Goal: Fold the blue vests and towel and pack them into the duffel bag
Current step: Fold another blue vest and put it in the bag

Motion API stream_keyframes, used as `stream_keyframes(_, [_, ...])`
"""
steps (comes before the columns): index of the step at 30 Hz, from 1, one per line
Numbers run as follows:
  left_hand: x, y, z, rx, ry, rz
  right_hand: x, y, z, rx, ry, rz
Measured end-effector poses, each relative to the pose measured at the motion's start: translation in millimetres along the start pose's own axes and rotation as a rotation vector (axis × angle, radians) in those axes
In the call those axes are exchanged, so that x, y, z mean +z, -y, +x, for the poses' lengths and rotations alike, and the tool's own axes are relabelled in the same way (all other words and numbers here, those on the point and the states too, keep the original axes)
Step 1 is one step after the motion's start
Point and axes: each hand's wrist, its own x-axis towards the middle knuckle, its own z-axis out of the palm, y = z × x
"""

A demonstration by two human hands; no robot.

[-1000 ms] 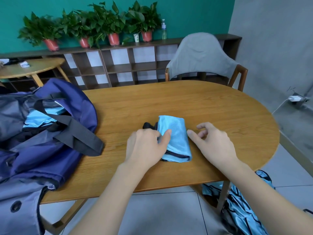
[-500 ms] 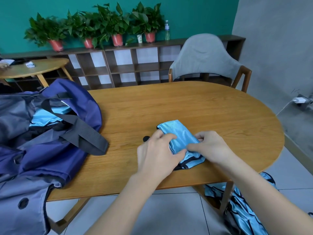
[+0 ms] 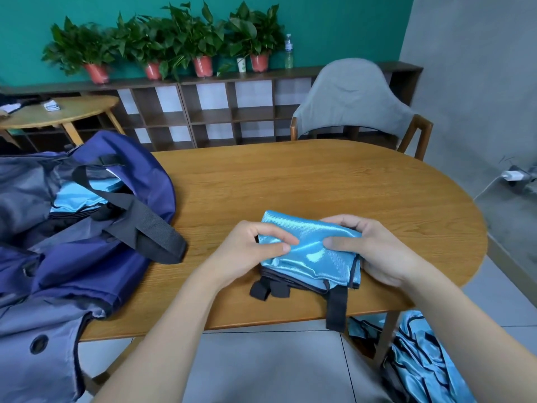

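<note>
I have my left hand (image 3: 251,251) and right hand (image 3: 374,251) both pinching the folded vest (image 3: 313,257), lifted, I think, just off the table (image 3: 290,184) (black straps dangling). Next: carry it left of the table's middle into the open duffel bag (image 3: 96,228), beside the blue fabric already inside.

Folded vest (image 3: 313,251) near table (image 3: 319,181) front edge, between both hands; duffel bag (image 3: 96,228) left; chair (image 3: 351,100) behind; more vests (image 3: 421,362) below, right.

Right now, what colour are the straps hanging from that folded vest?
Black, against the shiny light-blue folded vest; the straps show best in the head view.
</note>
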Motion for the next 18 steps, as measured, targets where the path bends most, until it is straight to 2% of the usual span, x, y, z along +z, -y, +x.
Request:
stream_keyframes(4, [4.8,7.7,-3.9,0.041,-0.174,0.122,13.3,-9.5,2.2,-0.099,-0.299,0.054])
stream_keyframes(7, [4.2,9.0,-11.3,0.095,-0.268,0.119,25.2,-17.1,-0.5,-0.235,-0.405,0.042])
stream_keyframes(11, [-2.9,0.1,-32.1,0.135,-0.357,0.033,47.7,-17.5,-9.6,-0.395,-0.362,-0.116])
stream_keyframes(14, [-8.3,-3.2,-51.5,0.140,-0.419,-0.035,66.6,-19.6,-17.2,-0.380,-0.253,-0.170])
stream_keyframes(18, [-22.1,-6.3,-86.1,0.141,-0.445,-0.002,94.3,-23.7,-25.9,-0.381,-0.235,-0.186])
